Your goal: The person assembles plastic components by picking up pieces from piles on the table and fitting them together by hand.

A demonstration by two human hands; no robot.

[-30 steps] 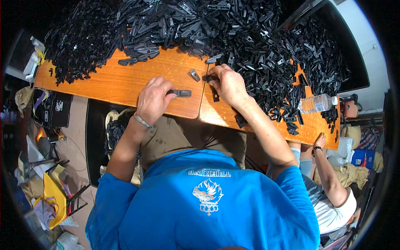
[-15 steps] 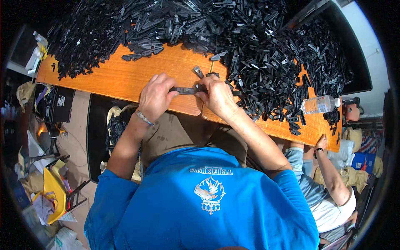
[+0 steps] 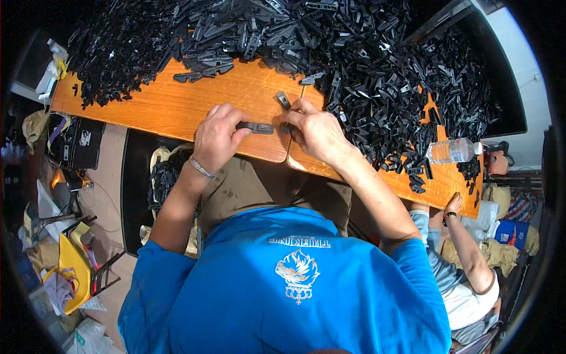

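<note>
Over the wooden table's near edge, my left hand is closed on a long black plastic piece, which points right from between thumb and fingers. My right hand is a short gap from that piece's end. Its thumb and fingers are pinched on a small black plastic piece, mostly hidden by the fingertips. Just beyond the right fingers, a short black part with a light spot lies by itself on the tabletop. I cannot make out what kind of parts these are.
Large heaps of black plastic parts cover the table's far and right sides. A clear bottle lies on the right. Another person's hand rests at the right table edge. A yellow chair stands lower left.
The long piece and the right hand's small part were touching; now a gap shows between them. My right hand has shifted slightly right, while the left has stayed nearly in place.
</note>
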